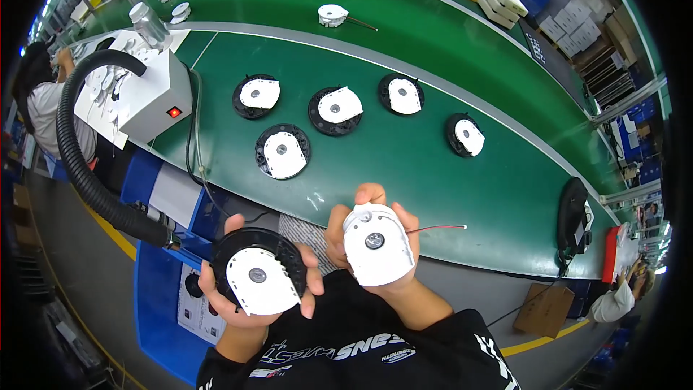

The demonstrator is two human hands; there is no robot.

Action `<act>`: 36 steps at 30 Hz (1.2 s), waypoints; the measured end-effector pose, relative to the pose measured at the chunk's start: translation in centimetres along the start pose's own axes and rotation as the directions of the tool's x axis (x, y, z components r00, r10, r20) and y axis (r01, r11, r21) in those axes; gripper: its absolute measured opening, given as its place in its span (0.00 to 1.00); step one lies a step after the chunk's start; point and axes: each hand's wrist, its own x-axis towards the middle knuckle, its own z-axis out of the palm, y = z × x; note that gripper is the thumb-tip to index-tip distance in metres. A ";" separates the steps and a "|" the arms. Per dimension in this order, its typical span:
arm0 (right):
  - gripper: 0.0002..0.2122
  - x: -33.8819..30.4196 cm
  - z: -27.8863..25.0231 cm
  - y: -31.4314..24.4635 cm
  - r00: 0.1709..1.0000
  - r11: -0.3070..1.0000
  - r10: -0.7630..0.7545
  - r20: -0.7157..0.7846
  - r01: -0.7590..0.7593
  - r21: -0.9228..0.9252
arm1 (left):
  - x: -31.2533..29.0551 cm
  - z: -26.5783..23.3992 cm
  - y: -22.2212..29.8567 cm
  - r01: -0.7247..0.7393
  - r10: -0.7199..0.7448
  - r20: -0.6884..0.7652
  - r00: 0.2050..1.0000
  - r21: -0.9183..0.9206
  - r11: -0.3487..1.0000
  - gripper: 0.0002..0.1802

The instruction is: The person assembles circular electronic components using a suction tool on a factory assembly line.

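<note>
My left hand (311,279) grips a round black base with a white plastic cover (261,290) set on it, a dark round hub at its middle. In my right hand (337,237) is a separate white rounded housing (379,254), which also has a dark hub. From its right side sticks a thin red wire with a small plug (447,227). The two pieces are held side by side, apart, above the bench's near edge. Several similar black-and-white assemblies lie beyond on the green bench; the closest is this assembly (282,152).
A white box with a lit red switch (155,97) stands left, beside a black corrugated hose (68,130). A green conveyor (260,3) runs behind the bench (419,180), carrying a white part (333,15). A black object (572,220) lies far right. Other people sit left and right.
</note>
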 end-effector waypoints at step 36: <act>0.20 -0.4 5.3 -0.4 0.788 -0.532 -0.100 0.608 0.473 -0.702 | -0.5 -0.3 -3.1 -0.222 0.171 0.144 0.975 0.702 0.676 0.47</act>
